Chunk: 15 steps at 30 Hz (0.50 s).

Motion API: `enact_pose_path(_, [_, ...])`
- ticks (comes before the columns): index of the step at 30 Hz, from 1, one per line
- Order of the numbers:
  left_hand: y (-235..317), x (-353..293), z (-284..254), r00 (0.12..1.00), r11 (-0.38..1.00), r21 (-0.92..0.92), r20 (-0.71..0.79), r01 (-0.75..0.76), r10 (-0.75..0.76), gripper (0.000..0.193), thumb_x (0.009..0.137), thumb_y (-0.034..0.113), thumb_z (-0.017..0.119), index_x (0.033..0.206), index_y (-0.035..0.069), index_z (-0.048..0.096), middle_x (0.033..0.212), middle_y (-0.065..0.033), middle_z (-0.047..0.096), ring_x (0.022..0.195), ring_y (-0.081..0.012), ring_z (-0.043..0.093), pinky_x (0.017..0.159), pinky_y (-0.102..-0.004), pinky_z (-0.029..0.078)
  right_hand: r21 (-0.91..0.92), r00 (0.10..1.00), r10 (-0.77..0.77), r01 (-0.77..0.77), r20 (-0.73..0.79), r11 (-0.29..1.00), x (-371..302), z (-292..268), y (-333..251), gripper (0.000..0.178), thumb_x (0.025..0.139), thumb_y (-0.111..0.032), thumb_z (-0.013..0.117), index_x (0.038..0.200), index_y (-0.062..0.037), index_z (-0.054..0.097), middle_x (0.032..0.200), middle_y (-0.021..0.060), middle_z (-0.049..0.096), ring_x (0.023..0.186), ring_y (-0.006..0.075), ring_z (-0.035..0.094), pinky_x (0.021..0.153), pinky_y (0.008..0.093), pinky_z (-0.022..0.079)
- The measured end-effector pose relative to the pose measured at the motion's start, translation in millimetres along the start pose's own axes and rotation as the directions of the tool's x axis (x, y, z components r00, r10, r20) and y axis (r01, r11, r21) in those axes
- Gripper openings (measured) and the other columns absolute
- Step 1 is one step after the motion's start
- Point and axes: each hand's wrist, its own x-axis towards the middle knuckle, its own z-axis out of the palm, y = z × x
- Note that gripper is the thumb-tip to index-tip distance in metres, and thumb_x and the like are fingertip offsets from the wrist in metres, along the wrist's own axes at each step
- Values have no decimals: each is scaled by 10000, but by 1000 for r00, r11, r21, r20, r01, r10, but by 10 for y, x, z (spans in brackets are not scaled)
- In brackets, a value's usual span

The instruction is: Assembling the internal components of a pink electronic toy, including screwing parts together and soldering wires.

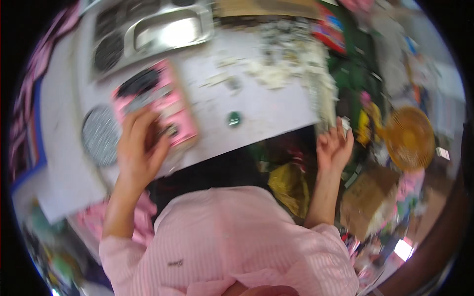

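Note:
A pink pad (178,111) lies on the white table, carrying a black bundle (139,82), a grey strip and small pale and dark pieces. Over its near left part is my left hand (138,143), fingers curled down and thumb bent toward them. What they hold, if anything, is hidden and blurred. My right hand (334,148) is off the table's right corner, palm up. A small white piece (345,123) shows between its fingertips, too blurred to name further. On the tabletop between the hands sits a small round green object (234,119).
A metal tray with compartments (128,54) stands at the back left, a round grey disc (100,135) near the pad. White scraps (271,74) and small metallic pieces (284,37) cover the back right. An orange basket (410,138) and cardboard box (369,200) lie beyond my right hand.

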Motion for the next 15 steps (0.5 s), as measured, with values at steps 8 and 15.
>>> enact_pose_path(8, [-188,-24,-261,984,996,67,-171,57,-45,474,721,10,751,1163,41,583,1192,-139,513,835,-220,562,674,-325,505,-160,145,159,984,977,84,-430,1685,1357,365,777,-385,763,1022,-115,746,1364,182,546,1295,438,390,1074,504,324])
enact_pose_path(15, [-191,114,-161,996,986,146,-27,-83,88,386,731,41,732,1106,86,654,1227,-149,543,954,-294,595,773,-399,521,-241,252,230,967,940,-78,-417,1822,1661,379,842,-396,726,1043,-75,731,1464,250,446,1368,503,283,1142,571,225])
